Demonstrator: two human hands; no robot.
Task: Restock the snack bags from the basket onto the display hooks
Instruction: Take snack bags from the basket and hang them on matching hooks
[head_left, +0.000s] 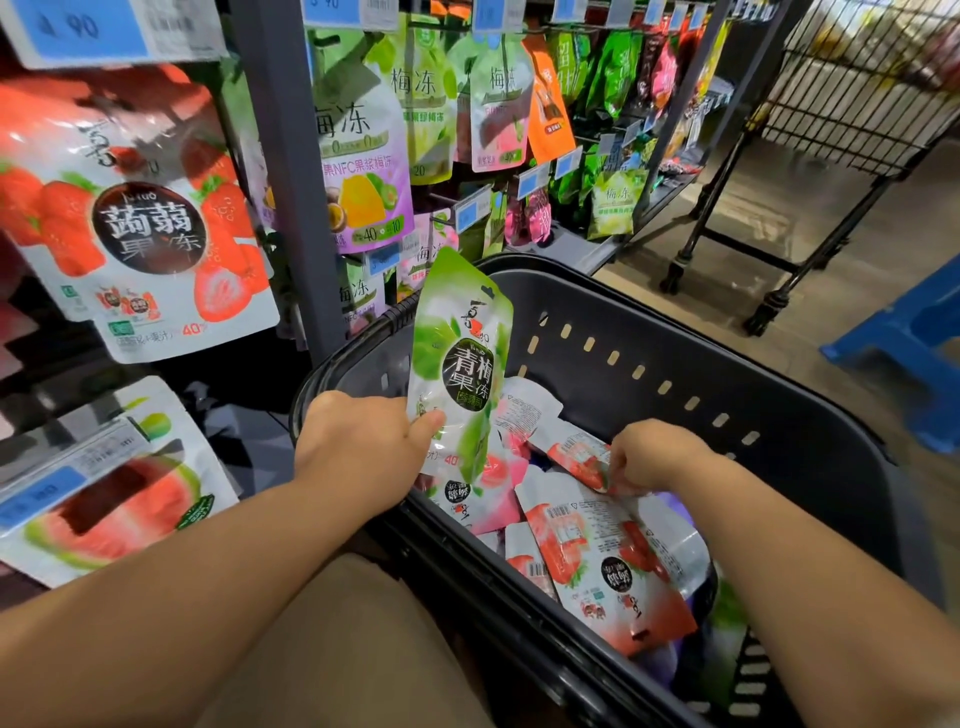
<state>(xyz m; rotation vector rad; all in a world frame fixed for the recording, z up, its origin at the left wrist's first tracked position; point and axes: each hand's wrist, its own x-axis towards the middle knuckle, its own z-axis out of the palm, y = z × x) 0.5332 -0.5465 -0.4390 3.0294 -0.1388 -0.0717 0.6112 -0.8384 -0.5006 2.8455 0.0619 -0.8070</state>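
Observation:
My left hand (363, 447) grips a green plum-jelly bag (460, 358) by its lower edge and holds it upright over the near left corner of the black basket (737, 364). My right hand (649, 454) reaches into the basket and pinches a red strawberry bag (576, 457) lying on the pile. Several more snack bags lie in the basket, among them a large strawberry bag (597, 561). Display hooks carry hanging bags to the left and ahead: a strawberry bag (140, 218), a watermelon bag (114, 493) and green plum bags (363, 140).
A grey shelf upright (283, 171) stands between the two hanging sections. A black wire cart (852, 104) on castors stands at the back right, and a blue stool (909, 338) is at the right edge. Blue price tags (78, 31) hang above the hooks.

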